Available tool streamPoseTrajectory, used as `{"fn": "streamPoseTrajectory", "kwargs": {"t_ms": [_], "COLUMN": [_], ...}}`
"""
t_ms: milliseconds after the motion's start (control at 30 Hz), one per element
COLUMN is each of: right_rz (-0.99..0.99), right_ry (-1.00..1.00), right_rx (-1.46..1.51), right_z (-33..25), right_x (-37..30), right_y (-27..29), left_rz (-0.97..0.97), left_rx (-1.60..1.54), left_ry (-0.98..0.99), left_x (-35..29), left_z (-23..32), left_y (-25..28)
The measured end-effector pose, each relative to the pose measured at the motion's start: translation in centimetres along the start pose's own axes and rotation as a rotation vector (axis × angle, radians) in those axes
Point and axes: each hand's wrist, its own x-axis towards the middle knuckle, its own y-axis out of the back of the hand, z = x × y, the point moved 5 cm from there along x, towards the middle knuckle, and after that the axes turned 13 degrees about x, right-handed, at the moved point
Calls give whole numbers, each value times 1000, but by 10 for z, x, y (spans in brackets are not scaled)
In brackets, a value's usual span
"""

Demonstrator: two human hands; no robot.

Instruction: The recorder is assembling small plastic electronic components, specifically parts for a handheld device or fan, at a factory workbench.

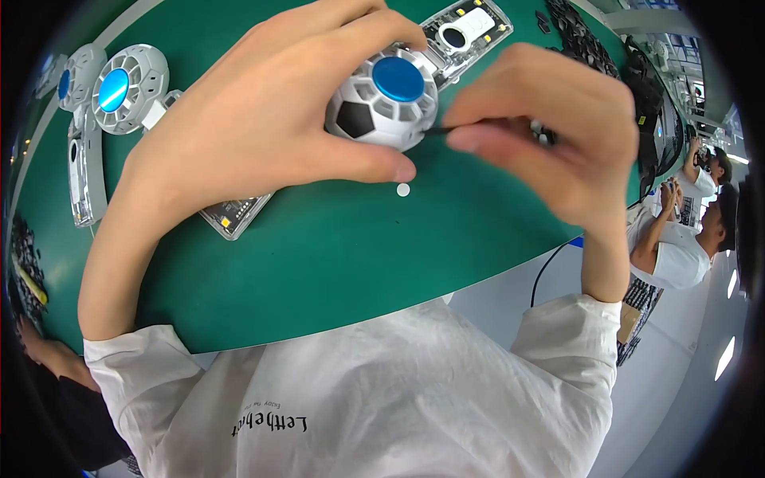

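A round white fan head (386,131) patterned like a football, with a blue centre disc (398,78), tilts above the green table. Attached to it is a clear handle (470,36) with a white part and small lights inside, pointing to the far right. My left hand (263,111) is closed around the fan head's left side, its thumb along the lower edge. Pinched in my right hand (558,119), which is blurred, is a thin black piece (436,131) touching the head's lower right rim. Its full shape is hidden. A small white dot (403,190) lies below my left thumb.
Other blue-centred fans (131,88) lie at the left on the green table (319,271). A clear circuit-board handle (235,219) shows under my left wrist. Black pieces are heaped (582,36) at the far right. Co-workers (677,247) sit at the right; another person's arm (60,358) is lower left.
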Motion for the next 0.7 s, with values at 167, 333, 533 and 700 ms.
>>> {"fn": "streamPoseTrajectory", "kwargs": {"t_ms": [167, 333, 533, 700], "right_rz": [-36, 12, -30, -17], "right_ry": [78, 186, 119, 239], "right_rx": [-162, -218, -251, -186], "right_z": [-10, -17, -14, -4], "right_x": [1, -3, 4, 9], "right_y": [1, -4, 6, 0], "left_rz": [269, 314, 307, 347], "left_rx": [221, 231, 233, 362], "left_ry": [-28, 13, 125, 53], "left_x": [-1, -8, -5, -7], "left_z": [-6, 10, 18, 23], "left_y": [-22, -26, -23, -29]}}
